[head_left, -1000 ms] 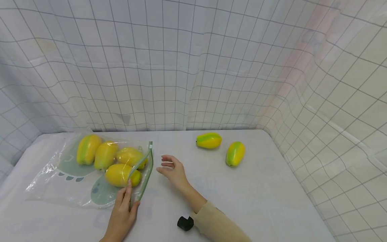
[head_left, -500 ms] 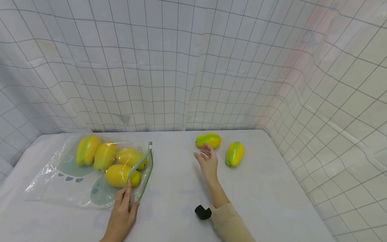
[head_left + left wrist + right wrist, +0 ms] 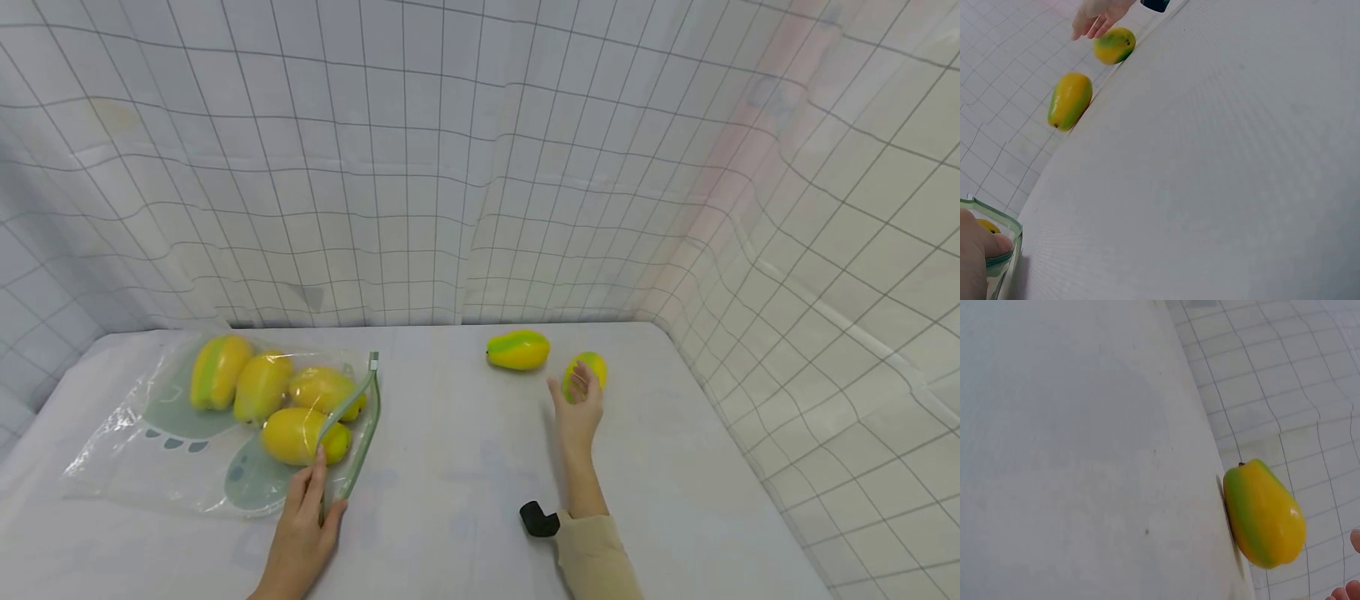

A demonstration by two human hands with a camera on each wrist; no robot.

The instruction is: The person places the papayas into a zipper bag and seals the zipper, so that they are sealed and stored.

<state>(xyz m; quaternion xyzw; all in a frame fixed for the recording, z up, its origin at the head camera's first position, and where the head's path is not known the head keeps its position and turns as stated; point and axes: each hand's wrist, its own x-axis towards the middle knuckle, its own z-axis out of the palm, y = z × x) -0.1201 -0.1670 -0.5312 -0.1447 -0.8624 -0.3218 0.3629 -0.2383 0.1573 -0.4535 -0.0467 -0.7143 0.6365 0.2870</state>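
Note:
At the left of the head view, my left hand [image 3: 303, 525] grips the open mouth of a clear zip bag [image 3: 142, 467] with green edging; its thumb shows on that edging in the left wrist view. Inside the bag lie several yellow papayas [image 3: 258, 387]. My right hand [image 3: 579, 414] holds nothing, its fingers loosely bent just in front of the right-hand papaya [image 3: 597, 367], which it partly covers in the head view. Another yellow-green papaya [image 3: 519, 350] lies on the table to the left of that one, and shows whole in the right wrist view.
A white cloth covers the table [image 3: 450, 500]. White grid-patterned curtains [image 3: 420, 208] stand along its back and right side. A black device [image 3: 538, 520] sits at my right wrist, beside a beige sleeve [image 3: 600, 554].
My right hand has moved right, away from the bag's mouth, past the left loose papaya to the right-hand one. The left hand and the bag have stayed in place.

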